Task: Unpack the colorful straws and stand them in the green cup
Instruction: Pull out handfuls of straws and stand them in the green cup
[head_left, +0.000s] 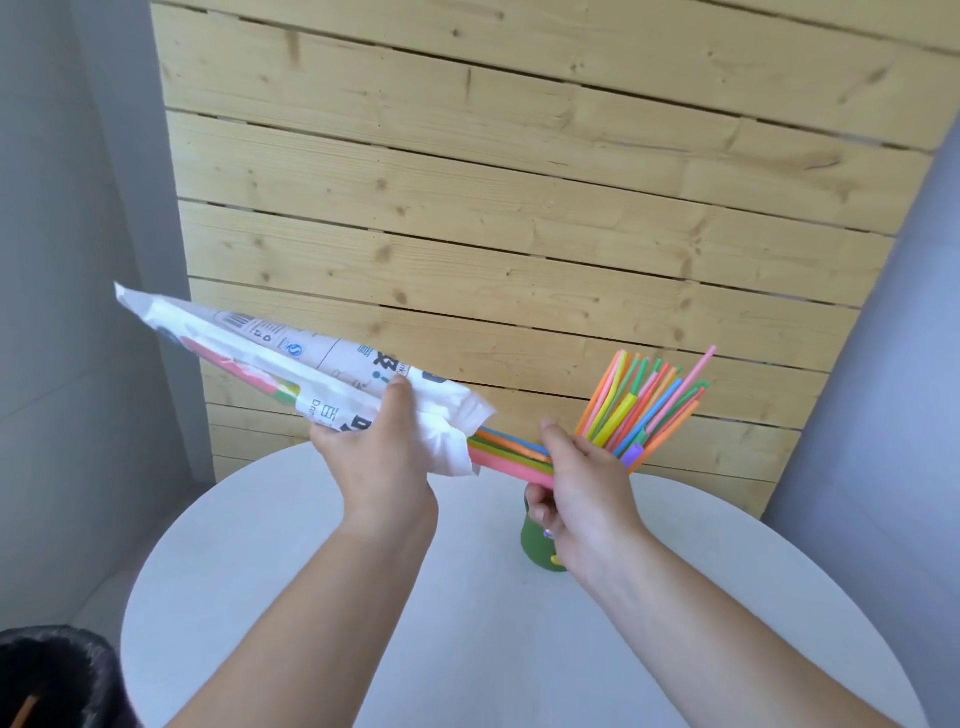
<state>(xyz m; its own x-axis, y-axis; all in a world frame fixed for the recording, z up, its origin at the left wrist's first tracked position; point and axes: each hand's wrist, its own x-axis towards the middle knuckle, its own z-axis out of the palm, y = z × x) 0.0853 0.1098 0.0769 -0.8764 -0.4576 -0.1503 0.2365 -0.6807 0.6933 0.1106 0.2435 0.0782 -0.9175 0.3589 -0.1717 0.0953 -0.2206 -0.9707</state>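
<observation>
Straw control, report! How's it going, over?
Left hand holds pack up. Right hand grips straws at its mouth. More straws fan behind, above green cup. Cup rim hidden by hand.

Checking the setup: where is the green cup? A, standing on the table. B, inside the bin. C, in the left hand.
A: the cup stands on the table, partly hidden behind the right hand.
</observation>
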